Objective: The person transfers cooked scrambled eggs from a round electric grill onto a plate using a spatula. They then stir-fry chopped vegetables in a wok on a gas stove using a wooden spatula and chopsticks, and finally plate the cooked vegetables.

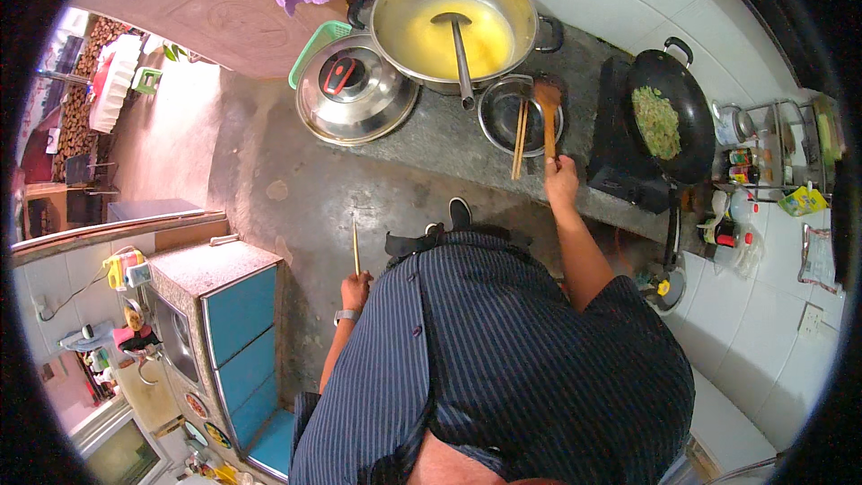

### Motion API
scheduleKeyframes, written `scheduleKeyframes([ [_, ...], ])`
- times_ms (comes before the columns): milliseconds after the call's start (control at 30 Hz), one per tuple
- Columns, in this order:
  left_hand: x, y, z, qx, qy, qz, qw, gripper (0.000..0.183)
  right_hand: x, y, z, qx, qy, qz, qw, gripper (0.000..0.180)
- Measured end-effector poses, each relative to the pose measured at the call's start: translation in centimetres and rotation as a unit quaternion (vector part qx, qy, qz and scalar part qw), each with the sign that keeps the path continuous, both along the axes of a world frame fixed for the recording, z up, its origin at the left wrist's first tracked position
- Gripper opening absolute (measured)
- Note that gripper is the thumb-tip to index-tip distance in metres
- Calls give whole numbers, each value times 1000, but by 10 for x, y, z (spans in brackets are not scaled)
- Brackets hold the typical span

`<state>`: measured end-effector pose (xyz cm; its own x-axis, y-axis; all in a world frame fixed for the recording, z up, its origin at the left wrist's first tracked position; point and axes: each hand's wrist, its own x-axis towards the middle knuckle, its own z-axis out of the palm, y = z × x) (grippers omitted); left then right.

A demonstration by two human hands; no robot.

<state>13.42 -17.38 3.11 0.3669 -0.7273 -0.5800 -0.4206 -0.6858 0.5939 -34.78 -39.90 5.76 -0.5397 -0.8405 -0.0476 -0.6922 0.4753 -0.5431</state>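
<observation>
My right hand (561,183) grips the handle of a wooden spatula (548,102), its blade at the rim of a metal bowl (486,122). A pair of wooden chopsticks (520,141) lies across that bowl. Low at my left side, my left hand (355,291) holds a thin light stick (356,249), perhaps a chopstick. Behind the bowl stands a large steel pot (389,34) of yellow liquid (431,47), a metal ladle (460,57) resting in it. To the right, a black wok (697,121) with chopped green food (654,122) sits on a black stove (606,178).
A steel lid (387,104) with a black and red knob leans over a green basket (313,50) left of the pot. Bottles and a wire rack (774,182) stand at the right wall. A blue-doored cabinet (239,310) with a sink is at lower left.
</observation>
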Motion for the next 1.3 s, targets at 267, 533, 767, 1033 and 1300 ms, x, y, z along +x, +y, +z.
scheduleKeyframes([
  [267, -12, -41, 28, -30, -6, -71, 997, 37, -5, 18, -9, -47, -12, 10, 999, 40],
  [533, -6, -1, 16, -4, 8, -13, 1000, 37, 4, 11, 4, -17, -14, 24, 999, 45],
  [767, -3, 26, 10, 3, -28, -29, 999, 38, -4, -24, -14, 86, -33, 35, 995, 42],
  [1033, 0, 3, 10, -16, -10, -17, 1000, 40, 11, -48, -7, 130, -411, -102, 897, 30],
  [1300, -9, -34, 36, -12, -35, -75, 997, 42, 20, -52, -20, 85, -362, -113, 921, 22],
])
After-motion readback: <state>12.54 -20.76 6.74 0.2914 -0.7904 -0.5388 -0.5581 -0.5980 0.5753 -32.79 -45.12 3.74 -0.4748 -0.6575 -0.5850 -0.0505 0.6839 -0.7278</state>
